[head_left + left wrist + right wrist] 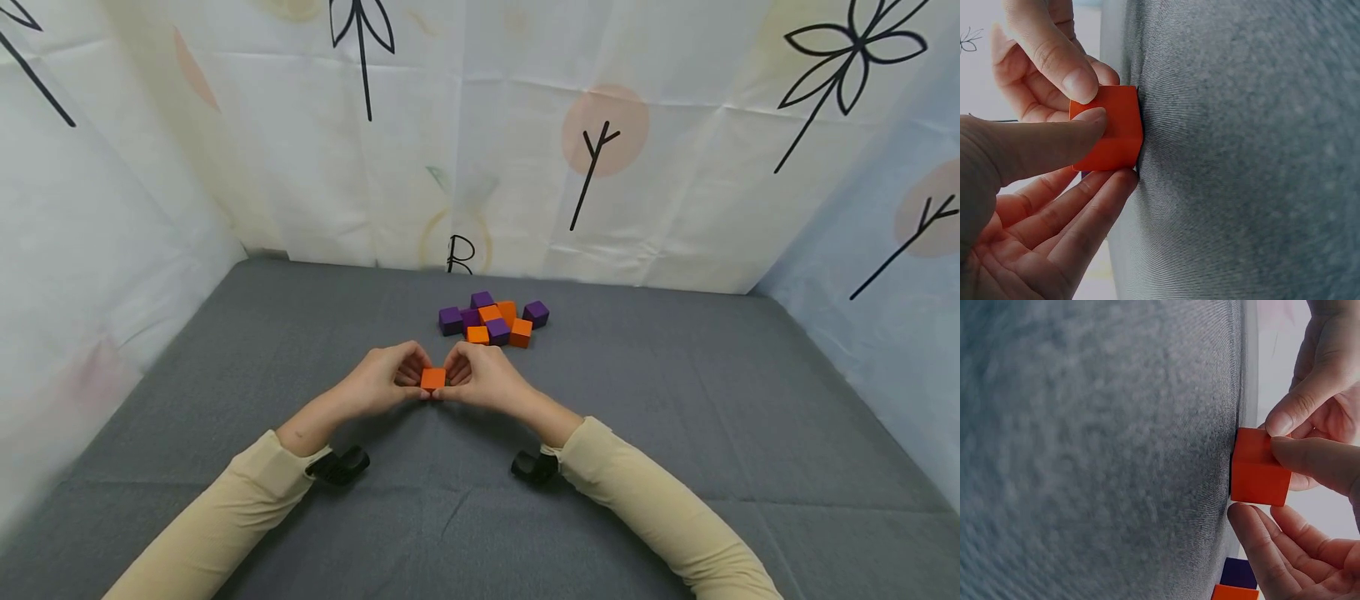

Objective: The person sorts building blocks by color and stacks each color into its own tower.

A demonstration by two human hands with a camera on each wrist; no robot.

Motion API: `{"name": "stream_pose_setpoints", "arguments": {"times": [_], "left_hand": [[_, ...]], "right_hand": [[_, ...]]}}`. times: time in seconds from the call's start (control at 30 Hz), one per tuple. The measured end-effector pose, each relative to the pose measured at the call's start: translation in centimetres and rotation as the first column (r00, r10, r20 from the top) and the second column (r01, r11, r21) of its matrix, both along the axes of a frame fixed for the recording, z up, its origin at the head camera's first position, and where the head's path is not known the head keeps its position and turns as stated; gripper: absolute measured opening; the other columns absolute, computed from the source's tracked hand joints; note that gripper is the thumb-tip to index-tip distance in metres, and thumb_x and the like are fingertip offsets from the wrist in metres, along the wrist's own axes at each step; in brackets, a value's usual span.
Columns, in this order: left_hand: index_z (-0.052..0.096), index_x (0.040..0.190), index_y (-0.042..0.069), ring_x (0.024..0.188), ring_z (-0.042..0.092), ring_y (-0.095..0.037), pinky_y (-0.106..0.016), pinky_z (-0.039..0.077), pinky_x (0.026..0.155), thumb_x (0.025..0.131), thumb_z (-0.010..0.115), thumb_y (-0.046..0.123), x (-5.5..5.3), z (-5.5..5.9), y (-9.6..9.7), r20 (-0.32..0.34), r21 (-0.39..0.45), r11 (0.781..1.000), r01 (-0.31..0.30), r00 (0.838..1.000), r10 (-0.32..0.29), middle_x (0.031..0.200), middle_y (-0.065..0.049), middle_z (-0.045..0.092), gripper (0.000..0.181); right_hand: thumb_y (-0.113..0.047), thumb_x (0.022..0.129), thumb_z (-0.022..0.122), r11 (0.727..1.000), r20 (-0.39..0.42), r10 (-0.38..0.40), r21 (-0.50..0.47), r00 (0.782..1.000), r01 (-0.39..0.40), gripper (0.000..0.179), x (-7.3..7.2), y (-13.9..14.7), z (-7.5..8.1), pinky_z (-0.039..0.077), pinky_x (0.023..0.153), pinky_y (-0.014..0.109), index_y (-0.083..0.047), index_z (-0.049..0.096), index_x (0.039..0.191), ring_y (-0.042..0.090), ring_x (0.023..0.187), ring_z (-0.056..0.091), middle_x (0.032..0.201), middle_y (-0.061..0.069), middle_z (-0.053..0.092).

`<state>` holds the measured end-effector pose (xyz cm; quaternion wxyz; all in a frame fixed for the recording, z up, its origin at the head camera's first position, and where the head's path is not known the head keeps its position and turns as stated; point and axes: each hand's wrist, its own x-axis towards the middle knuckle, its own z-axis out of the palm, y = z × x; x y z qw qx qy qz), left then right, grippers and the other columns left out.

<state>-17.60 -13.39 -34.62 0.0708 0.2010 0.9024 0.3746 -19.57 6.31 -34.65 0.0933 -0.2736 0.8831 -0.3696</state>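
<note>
An orange cube (433, 379) rests on the grey cloth between my two hands. My left hand (378, 382) pinches it, thumb on the near face and fingertips along its left side, as the left wrist view shows. From the right, my right hand (489, 377) curls around the same cube (1261, 481). Its thumb lies on the near face beside the left thumb, and its fingertips are at the right side, with hardly any gap visible. The cube's far face is hidden in both wrist views.
Just beyond the hands sits a loose cluster of purple and orange cubes, among them a purple cube (450, 321) at its left and another purple cube (536, 313) at its right. A patterned white curtain (510, 192) hangs behind the grey-covered table (675, 400).
</note>
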Motion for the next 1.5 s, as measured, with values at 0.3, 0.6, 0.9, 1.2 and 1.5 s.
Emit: {"name": "stream_pose_setpoints", "arguments": {"times": [0.3,0.6,0.9,1.2,1.5], "left_hand": [[0.058,0.106,0.001,0.094,0.065,-0.025,-0.034,0.057,0.082,0.081,0.074,0.0,-0.1,-0.3,0.0,0.003,0.008,1.0,-0.009,1.0,0.009,0.1,-0.014,0.066,0.029],[0.06,0.107,0.0,0.093,0.065,-0.025,-0.035,0.057,0.082,0.082,0.074,0.001,-0.2,-0.5,-0.1,-0.003,0.001,1.0,-0.004,1.0,0.004,0.1,-0.014,0.067,0.028],[0.061,0.106,0.0,0.093,0.065,-0.024,-0.038,0.056,0.084,0.084,0.072,0.003,-0.1,-0.8,0.0,-0.025,-0.001,1.0,0.007,1.0,-0.007,0.1,-0.014,0.067,0.025],[0.06,0.107,0.001,0.094,0.064,-0.023,-0.039,0.056,0.086,0.083,0.073,0.004,-0.2,-0.7,0.1,-0.001,-0.03,0.999,-0.018,1.0,0.018,0.102,-0.013,0.066,0.028],[0.059,0.108,0.0,0.097,0.063,-0.025,-0.035,0.056,0.086,0.084,0.072,0.003,-0.1,-0.5,0.1,0.033,-0.014,1.0,-0.019,0.999,0.019,0.104,-0.014,0.065,0.027]], "right_hand": [[-0.017,0.079,0.08,1.0,0.003,-0.004,0.014,1.0,0.003,0.029,-0.1,0.0,-0.1,0.055,0.069,0.019,-0.004,0.062,0.097,0.012,0.078,0.065,0.088,0.008,0.068],[-0.018,0.08,0.079,1.0,0.014,0.001,0.014,1.0,-0.001,0.029,-0.1,0.0,-0.2,0.055,0.07,0.02,-0.004,0.061,0.098,0.013,0.079,0.066,0.09,0.009,0.068],[-0.024,0.083,0.076,0.999,-0.009,0.047,-0.006,0.999,-0.047,0.034,-0.4,1.0,0.2,0.056,0.076,0.021,-0.003,0.064,0.106,0.016,0.086,0.066,0.098,0.01,0.068],[-0.02,0.084,0.075,0.997,-0.131,-0.082,-0.019,0.988,0.08,0.028,-0.9,1.9,0.8,0.056,0.078,0.03,-0.002,0.067,0.105,0.023,0.09,0.063,0.101,0.012,0.064],[-0.018,0.084,0.074,0.965,-0.189,-0.214,0.115,0.958,0.238,0.045,-2.1,2.1,0.9,0.05,0.086,0.04,-0.005,0.062,0.124,0.029,0.1,0.056,0.118,0.015,0.056]]}}
